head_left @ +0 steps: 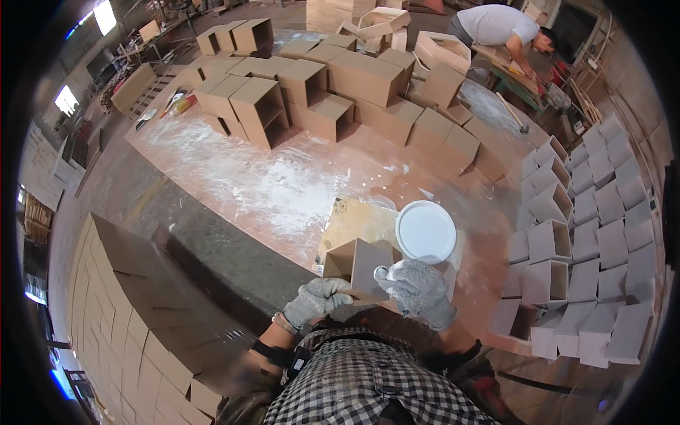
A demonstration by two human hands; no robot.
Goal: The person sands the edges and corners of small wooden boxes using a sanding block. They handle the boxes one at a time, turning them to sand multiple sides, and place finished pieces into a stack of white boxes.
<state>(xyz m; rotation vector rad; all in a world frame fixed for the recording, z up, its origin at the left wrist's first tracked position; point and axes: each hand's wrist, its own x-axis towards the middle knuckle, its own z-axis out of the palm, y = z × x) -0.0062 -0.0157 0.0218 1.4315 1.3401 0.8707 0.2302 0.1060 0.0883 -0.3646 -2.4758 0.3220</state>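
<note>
Your left hand [316, 300], in a pale knitted glove, is closed on the lower left edge of a box [368, 270], thumb on one side and fingers beneath. Your right hand [419, 292], gloved too, is at the box's right side with its fingers curled in; the picture does not show clearly whether it grips the wall or has something small in it, so you cannot tell. The box is right in front of your checked apron [361, 375], tilted, its open end facing left, with brown walls and a paler grey right face. Just beyond it a yellowish, stained board [361, 219] lies on the reddish surface [382, 161], and a round white tub [401, 244] stands just past your right hand. White smears [262, 188] cover much of the surface to the left of the board. Along the far side, brown boxes [368, 78] are stacked in an uneven row, some with open ends toward you. To your right, grey-white boxes [586, 241] are piled in rows, several showing open ends. At your lower left rises a tall stack of brown cartons [120, 319]. A hammer [511, 113] lies near the far right edge, and beyond it a person [498, 25] in a pale shirt bends over some work.
</note>
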